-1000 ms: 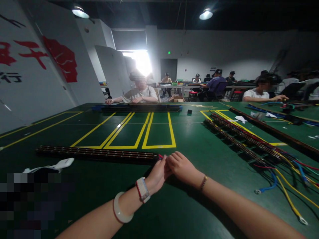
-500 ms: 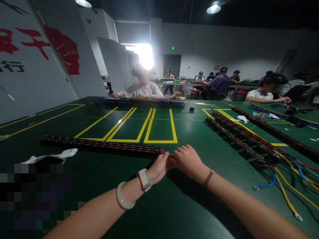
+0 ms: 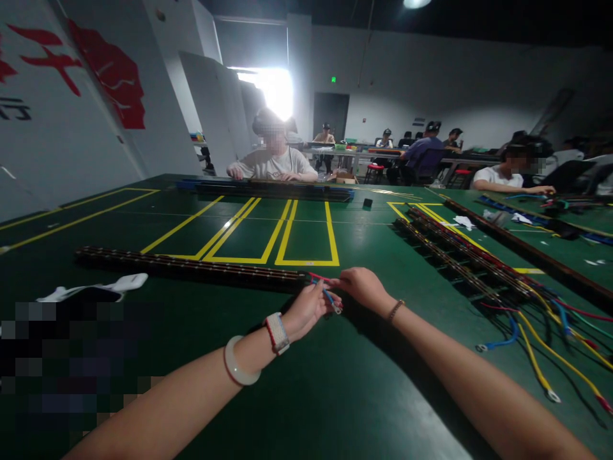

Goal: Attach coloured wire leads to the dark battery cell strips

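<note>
- Hands on my feed: two. Left hand (image 3: 304,310): fingers clamped on the leads at the strip's end, the blue lead (image 3: 328,297) among them; how many more it holds I cannot tell.
- Right hand (image 3: 366,291): fingertips together on one red lead (image 3: 318,276), just beside the left thumb.
- Long strip (image 3: 191,268): one, dark, lying flat across the bench (image 3: 407,396), its wired end at my left hand. Ring terminal (image 3: 338,310) on the blue lead: one.
- Worn, left wrist: one watch (image 3: 276,332), one pale bangle (image 3: 239,361). Right wrist: one bracelet (image 3: 396,310).
- Tape outlines (image 3: 292,263): I count three, yellow, in the middle of the bench beyond the strip.
- Wired strips (image 3: 443,260) to my right: at least two, side by side. Ring ends I can see clearly: one on a blue cable (image 3: 507,342), one on a yellow cable (image 3: 537,364).
- Small black block (image 3: 367,203): one, near the far bundle (image 3: 268,190), whose strips I cannot count.
- Co-worker (image 3: 275,160) directly opposite: one, both hands at that bundle.
</note>
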Tool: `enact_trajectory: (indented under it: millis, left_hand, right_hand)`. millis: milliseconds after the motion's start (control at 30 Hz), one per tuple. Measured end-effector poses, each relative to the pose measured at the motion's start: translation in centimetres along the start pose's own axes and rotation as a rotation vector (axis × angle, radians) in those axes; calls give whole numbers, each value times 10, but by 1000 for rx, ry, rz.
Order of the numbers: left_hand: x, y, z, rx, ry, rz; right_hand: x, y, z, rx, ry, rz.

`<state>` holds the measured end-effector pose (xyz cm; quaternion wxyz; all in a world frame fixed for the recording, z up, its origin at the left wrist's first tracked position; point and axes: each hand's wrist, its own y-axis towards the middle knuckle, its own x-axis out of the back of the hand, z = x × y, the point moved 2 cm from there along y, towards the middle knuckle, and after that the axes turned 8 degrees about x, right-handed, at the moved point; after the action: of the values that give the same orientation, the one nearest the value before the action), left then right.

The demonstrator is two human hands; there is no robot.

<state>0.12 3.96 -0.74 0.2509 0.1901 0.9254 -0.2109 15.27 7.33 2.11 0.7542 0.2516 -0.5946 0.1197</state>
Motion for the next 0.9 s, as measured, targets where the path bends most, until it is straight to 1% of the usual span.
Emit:
enact_trajectory:
  millis: [133, 200, 300, 400, 467, 567, 633, 767, 900]
  left_hand:
    - [0, -1, -2, 25, 28, -5]
    - [0, -1, -2, 43, 20, -11]
    - [0, -2, -4, 60, 24, -23]
    - [-1, -4, -5, 72, 40, -29]
    - [-1, -5, -6, 77, 39, -28]
    - [-2, -6, -5, 61, 12, -31]
    - [-4, -6, -4, 46, -21, -26]
    - [-5, -9, -6, 28, -70, -28]
    - [-2, -12, -8, 20, -8, -49]
  right_hand:
    - [-18, 6, -19, -94, 342, -61]
    - [-26, 11, -26, -133, 418, -97]
    - [-30, 23, -33, -158, 397, -137]
    - [-30, 33, -35, -122, 314, -100]
    - [-28, 35, -34, -94, 255, -83]
    - [-27, 32, -32, -69, 189, -123]
    - [-28, 29, -30, -51, 198, -163]
    - [-30, 27, -29, -8, 293, -227]
    - [-31, 27, -29, 4, 308, -242]
